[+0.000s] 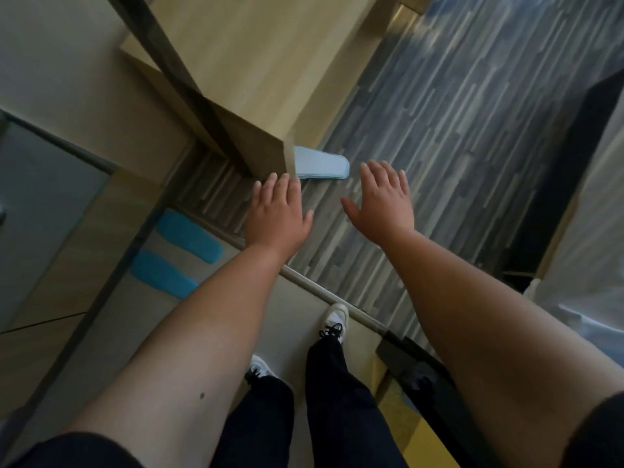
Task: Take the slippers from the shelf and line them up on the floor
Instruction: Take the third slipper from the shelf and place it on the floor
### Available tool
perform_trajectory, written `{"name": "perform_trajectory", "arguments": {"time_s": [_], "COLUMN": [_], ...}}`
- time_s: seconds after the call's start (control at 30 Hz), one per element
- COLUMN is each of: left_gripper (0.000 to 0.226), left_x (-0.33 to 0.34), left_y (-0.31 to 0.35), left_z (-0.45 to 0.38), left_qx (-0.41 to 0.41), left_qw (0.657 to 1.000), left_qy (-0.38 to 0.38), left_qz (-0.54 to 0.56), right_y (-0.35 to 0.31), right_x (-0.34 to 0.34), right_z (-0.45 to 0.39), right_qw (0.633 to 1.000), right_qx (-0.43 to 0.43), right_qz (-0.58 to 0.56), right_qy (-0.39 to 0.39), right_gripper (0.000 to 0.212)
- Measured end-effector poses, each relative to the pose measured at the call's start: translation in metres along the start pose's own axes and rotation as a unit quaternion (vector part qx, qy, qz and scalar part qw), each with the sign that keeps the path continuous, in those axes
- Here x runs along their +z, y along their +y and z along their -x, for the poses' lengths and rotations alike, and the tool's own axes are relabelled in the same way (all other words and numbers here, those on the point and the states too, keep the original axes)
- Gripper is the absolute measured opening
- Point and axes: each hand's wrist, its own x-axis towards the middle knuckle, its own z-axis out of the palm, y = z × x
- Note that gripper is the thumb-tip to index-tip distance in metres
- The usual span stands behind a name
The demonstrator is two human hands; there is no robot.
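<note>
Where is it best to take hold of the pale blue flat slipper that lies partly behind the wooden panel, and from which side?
Probably grip the pale blue flat slipper at its rounded free end, coming from the right hand side. The other end is hidden behind the wooden panel, and it lies flat, so pinch across its edges.

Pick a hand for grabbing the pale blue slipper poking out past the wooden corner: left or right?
Right, probably. The pale blue slipper lies between both open, empty hands, but its exposed end points toward the right hand. The left hand sits by the wooden corner that covers the slipper's other end.
</note>
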Motion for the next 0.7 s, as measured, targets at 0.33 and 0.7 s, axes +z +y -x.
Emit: {"name": "perform_trajectory", "arguments": {"time_s": [0.33,0.7], "left_gripper": [0.067,0.064], "left_x": [0.013,0.085], "left_y": [0.054,0.064], "left_z": [-0.057,-0.133], "left_qx": [0.01,-0.052], "left_qw": [1.0,0.994], "left_qy": [-0.014,-0.029], "left_qz": [0.007,0.095], "right_y": [0.066,0.102], "right_x": [0.012,0.048], "right_z": [-0.018,-0.098], "right_qw": [0.999,0.999], "right_qx": [0.028,0.022], "right_qz": [-0.029,-0.006], "right_qy": [0.005,-0.045], "right_gripper": [0.074,0.071]}}
